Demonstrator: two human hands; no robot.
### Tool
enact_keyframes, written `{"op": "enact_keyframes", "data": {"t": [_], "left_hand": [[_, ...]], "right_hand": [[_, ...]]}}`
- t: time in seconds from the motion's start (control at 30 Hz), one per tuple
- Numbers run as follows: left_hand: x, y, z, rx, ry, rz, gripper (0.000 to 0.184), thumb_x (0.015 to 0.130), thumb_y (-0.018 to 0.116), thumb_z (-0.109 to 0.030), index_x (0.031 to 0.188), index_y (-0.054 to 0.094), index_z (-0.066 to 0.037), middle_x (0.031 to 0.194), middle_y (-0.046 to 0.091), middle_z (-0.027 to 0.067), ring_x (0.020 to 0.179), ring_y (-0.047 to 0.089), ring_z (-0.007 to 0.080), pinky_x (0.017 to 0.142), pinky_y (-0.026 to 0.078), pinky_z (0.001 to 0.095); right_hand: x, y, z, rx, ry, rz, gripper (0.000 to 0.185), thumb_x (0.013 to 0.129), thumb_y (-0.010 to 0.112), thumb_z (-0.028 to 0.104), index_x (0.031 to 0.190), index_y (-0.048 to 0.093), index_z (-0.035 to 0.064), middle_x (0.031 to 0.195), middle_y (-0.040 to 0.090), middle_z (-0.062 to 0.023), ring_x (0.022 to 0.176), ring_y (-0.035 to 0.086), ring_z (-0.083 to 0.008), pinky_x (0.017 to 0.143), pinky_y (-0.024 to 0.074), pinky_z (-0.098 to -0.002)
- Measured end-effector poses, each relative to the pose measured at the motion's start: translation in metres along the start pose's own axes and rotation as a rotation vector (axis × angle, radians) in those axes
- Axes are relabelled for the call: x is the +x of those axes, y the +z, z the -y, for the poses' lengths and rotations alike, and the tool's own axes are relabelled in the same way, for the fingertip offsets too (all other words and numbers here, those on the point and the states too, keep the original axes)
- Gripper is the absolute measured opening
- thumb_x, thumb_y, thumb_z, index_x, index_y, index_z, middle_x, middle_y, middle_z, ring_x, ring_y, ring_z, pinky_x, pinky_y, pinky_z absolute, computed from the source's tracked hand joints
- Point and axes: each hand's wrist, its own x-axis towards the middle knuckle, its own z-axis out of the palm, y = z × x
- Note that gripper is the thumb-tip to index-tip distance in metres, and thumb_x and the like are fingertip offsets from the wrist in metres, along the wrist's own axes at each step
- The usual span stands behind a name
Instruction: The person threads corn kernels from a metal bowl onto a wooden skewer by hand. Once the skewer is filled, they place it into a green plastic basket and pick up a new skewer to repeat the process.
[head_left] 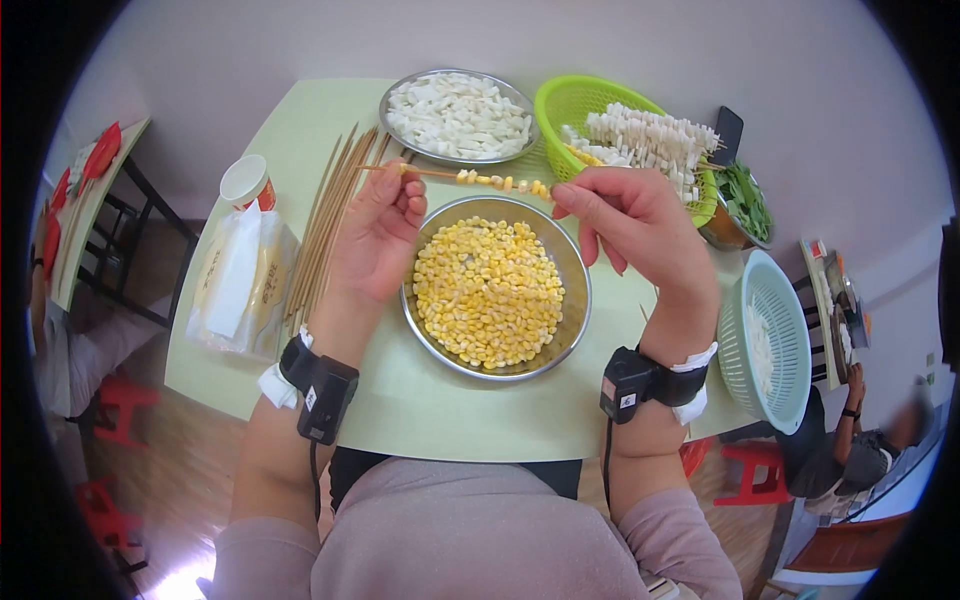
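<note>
Above a steel bowl (585,295) of yellow corn kernels (488,290), a thin wooden skewer (435,173) runs nearly level between my two hands. My left hand (380,225) is closed, pinching the skewer toward its left end. Several corn kernels (500,183) are threaded along the right part of it. At the skewer's right end, the thumb and forefinger of my right hand (640,215) are pinched together around the last kernel, and the fingertips partly hide it. Loose bamboo skewers (325,215) lie to the left of the bowl, beside and partly behind my left forearm.
A steel plate (388,120) of white strips stands at the back, beside a green basket (550,110) of filled skewers. A phone (728,135) and leafy greens (742,200) are behind right. A blue basket (800,350), tissue pack (240,290) and paper cup (245,182) flank me. Other people sit nearby.
</note>
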Motion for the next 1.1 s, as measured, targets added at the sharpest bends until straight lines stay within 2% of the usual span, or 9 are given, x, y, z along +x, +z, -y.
{"op": "enact_keyframes", "data": {"t": [0.2,0.3,0.67,1.1], "left_hand": [[-0.001,0.001,0.004,-0.019,-0.038,-0.006,0.018,0.083,0.059,-0.009,0.099,0.058,-0.002,0.089,0.059,0.0068,0.08,0.056,0.0123,0.071,0.049,0.0208],[-0.003,0.002,0.003,-0.009,-0.055,-0.006,0.022,0.084,0.057,-0.009,0.103,0.054,0.001,0.094,0.056,0.0095,0.081,0.053,0.0147,0.071,0.048,0.0211],[-0.005,0.005,0.006,0.084,-0.066,-0.002,0.018,0.085,0.057,-0.009,0.101,0.055,-0.002,0.086,0.055,0.0038,0.079,0.051,0.0126,0.069,0.045,0.0201],[-0.003,0.0,0.007,0.129,-0.061,0.002,0.017,0.085,0.057,-0.01,0.1,0.055,-0.003,0.084,0.055,0.0036,0.076,0.051,0.0112,0.069,0.045,0.0199]], "right_hand": [[0.005,0.013,0.0,0.02,-0.006,0.003,0.022,0.086,0.055,0.02,0.077,0.061,0.001,0.049,0.051,0.0014,0.039,0.043,-0.0018,0.036,0.0311,-0.0172],[0.008,0.02,-0.002,0.037,-0.047,-0.018,0.023,0.086,0.055,0.02,0.076,0.061,0.0008,0.048,0.051,0.0013,0.04,0.044,-0.0023,0.036,0.0324,-0.0174],[0.013,0.026,-0.005,0.007,-0.084,-0.045,0.025,0.086,0.056,0.021,0.072,0.06,0.0003,0.048,0.052,-0.0003,0.04,0.046,-0.0036,0.037,0.0341,-0.018],[0.014,0.026,-0.007,0.017,-0.073,-0.03,0.026,0.087,0.056,0.023,0.075,0.061,0.0006,0.05,0.053,0.0006,0.042,0.046,-0.0031,0.039,0.0347,-0.0165]]}}
